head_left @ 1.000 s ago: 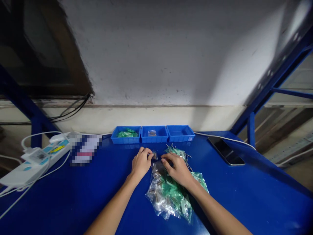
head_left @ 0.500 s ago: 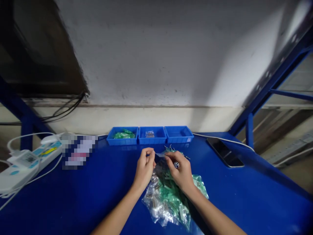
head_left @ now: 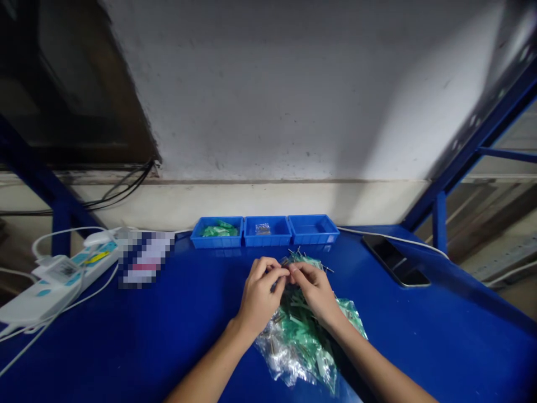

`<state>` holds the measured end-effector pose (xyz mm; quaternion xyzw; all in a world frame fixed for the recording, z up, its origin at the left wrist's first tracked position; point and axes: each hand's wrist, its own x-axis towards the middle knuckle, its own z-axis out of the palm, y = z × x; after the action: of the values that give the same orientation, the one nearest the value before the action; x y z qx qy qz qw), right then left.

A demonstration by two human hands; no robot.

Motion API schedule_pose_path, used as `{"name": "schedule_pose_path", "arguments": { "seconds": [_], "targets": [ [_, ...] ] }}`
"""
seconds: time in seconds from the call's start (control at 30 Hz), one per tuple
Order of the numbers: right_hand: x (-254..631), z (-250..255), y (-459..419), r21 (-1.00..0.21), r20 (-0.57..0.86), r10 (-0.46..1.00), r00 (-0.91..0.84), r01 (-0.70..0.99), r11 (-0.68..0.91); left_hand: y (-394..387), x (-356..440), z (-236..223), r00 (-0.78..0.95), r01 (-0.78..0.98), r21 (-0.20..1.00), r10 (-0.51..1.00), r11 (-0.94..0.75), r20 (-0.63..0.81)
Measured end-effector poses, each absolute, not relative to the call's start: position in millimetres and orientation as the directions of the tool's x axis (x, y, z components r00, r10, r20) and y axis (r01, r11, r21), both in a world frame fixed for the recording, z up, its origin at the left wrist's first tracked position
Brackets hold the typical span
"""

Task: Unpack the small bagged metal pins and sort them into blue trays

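Holding a small plastic packet (head_left: 285,261), mostly hidden, pinched narrowly by left hand (head_left: 259,294) and right hand (head_left: 318,292), over heap of bags (head_left: 300,340), toward far edge of table (head_left: 142,336); cannot tell its long axis.

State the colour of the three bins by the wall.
The bins are blue; head view.

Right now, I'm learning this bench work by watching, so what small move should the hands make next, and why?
Perhaps ease the left hand slightly away from the right hand. In this view they meet over the pile of plastic bags and hide whatever may be between them, so a small gap could show it.
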<state>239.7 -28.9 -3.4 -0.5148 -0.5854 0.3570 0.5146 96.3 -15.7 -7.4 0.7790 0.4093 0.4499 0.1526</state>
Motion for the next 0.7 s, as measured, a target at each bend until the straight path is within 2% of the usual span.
{"name": "schedule_pose_path", "arguments": {
  "seconds": [0.1,0.17,0.23,0.3,0.37,0.43,0.47,0.5,0.57,0.63,0.7],
  "targets": [
    [240.9,-9.5,-24.7,-0.970,0.211,0.968,0.136,0.148,0.191,-18.0,98.0,-6.9,0.321,0.526,0.570,0.768,-0.632,0.555],
    [242.4,-11.8,-23.4,-0.962,0.248,0.950,0.189,0.167,0.218,-18.6,97.9,-4.3,0.325,0.505,0.612,0.791,-0.609,0.519],
    [244.1,-11.0,-23.9,-0.934,0.316,0.922,0.222,0.241,0.262,-18.1,97.2,-0.7,0.309,0.446,0.703,0.832,-0.554,0.460],
    [245.3,-8.4,-25.8,-0.884,0.405,0.888,0.219,0.344,0.318,-16.0,96.3,1.9,0.259,0.352,0.834,0.900,-0.426,0.351],
    [245.7,-6.5,-28.2,-0.814,0.498,0.850,0.171,0.431,0.390,-12.5,95.9,2.1,0.192,0.217,0.953,0.966,-0.213,0.172],
    [245.2,-6.8,-30.0,-0.739,0.575,0.812,0.102,0.490,0.462,-8.4,96.0,0.1,0.182,0.071,0.997,0.983,-0.022,0.008],
    [244.7,-7.8,-30.6,-0.710,0.598,0.798,0.071,0.509,0.486,-6.5,96.1,-1.3,0.196,0.020,0.999,0.980,0.026,-0.029],
    [244.2,-8.9,-31.0,-0.690,0.609,0.792,0.049,0.526,0.498,-5.0,96.1,-2.6,0.205,-0.008,0.999,0.978,0.033,-0.030],
    [243.4,-10.5,-31.0,-0.681,0.598,0.801,0.035,0.549,0.484,-3.4,95.6,-4.5,0.169,0.007,0.998,0.983,-0.069,0.067],
    [243.1,-10.3,-30.4,-0.716,0.551,0.833,0.047,0.539,0.444,-4.3,94.8,-4.7,0.102,0.123,0.961,0.967,-0.246,0.235],
    [243.0,-8.3,-29.3,-0.792,0.469,0.882,0.056,0.470,0.391,-7.4,94.2,-3.4,0.110,0.277,0.869,0.912,-0.411,0.396]
  ]
}}
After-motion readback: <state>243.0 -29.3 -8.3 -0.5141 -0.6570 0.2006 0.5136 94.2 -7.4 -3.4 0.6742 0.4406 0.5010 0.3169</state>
